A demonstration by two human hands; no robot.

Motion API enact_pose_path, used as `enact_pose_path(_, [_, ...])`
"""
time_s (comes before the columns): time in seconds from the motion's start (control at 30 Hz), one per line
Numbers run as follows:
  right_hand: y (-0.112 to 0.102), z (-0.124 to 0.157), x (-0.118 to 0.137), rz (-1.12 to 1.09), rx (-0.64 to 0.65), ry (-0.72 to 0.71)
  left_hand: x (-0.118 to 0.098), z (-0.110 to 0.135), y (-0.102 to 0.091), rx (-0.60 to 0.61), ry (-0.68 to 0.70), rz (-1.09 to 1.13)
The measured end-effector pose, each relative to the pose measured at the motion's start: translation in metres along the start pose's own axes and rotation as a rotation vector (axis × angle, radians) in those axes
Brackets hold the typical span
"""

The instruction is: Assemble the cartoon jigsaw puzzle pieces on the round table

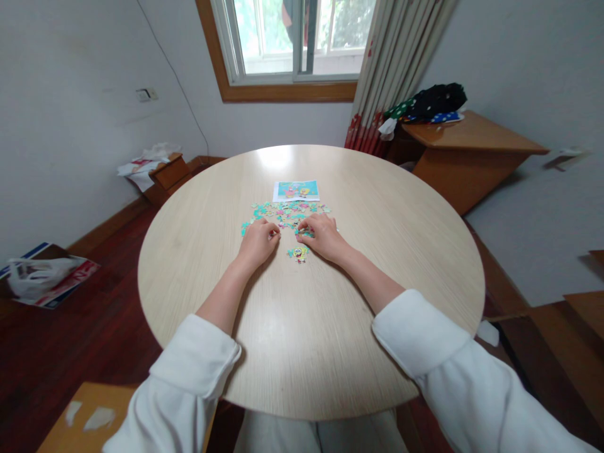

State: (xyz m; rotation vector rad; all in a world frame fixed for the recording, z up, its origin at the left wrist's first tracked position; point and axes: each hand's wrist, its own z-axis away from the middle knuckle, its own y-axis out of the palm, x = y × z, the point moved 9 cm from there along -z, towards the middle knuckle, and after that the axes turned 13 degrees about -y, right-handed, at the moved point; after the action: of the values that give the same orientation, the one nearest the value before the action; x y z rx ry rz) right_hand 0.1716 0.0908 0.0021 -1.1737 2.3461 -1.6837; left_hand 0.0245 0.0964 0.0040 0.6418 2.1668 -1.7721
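Loose jigsaw puzzle pieces [287, 215], mostly teal with some pink and yellow, lie spread on the round table [302, 352]. My left hand [259, 242] rests at the left of the pile, thumb and fingertips pinched together; whatever they hold is too small to make out. At the right of the pile my right hand [321, 234] has its fingers curled round a puzzle piece [304, 233], partly hidden by them. Nearer to me, between the hands, a few joined pieces [299, 253] show a yellow cartoon figure. Behind the pile lies a picture sheet [297, 190] with cartoon figures.
A window [292, 44] and a curtain [396, 56] are beyond the table. Dark cloth [438, 100] sits on a wooden desk [481, 135] at the right. A plastic bag [40, 277] is on the floor at left, and a wooden stool [89, 418] stands near my left sleeve.
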Motion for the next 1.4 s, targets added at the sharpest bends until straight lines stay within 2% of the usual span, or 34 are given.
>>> enact_pose_path(0.27, [-0.004, 0.000, 0.006, -0.198, -0.100, -0.062, -0.005, 0.002, -0.005, 0.007, -0.011, 0.211])
enact_pose_path(0.47, [-0.004, 0.003, -0.002, -0.488, -0.218, 0.044, -0.003, 0.002, -0.004, 0.044, -0.069, 0.386])
enact_pose_path(0.6, [0.000, 0.003, -0.005, -0.693, -0.253, 0.111, -0.012, 0.005, -0.002, 0.099, -0.008, 0.469])
enact_pose_path(0.77, [0.004, 0.004, -0.008, -0.832, -0.271, 0.158, -0.018, 0.007, -0.002, 0.120, 0.025, 0.439])
enact_pose_path(1.0, [0.006, 0.005, -0.013, -0.858, -0.308, 0.202, -0.018, 0.008, -0.006, 0.084, 0.034, 0.426])
enact_pose_path(1.27, [0.005, 0.004, -0.012, -0.820, -0.264, 0.203, -0.015, 0.007, -0.008, 0.081, 0.013, 0.410])
enact_pose_path(1.4, [-0.002, 0.004, -0.011, -0.631, -0.218, 0.145, -0.010, 0.004, -0.007, 0.085, -0.002, 0.411])
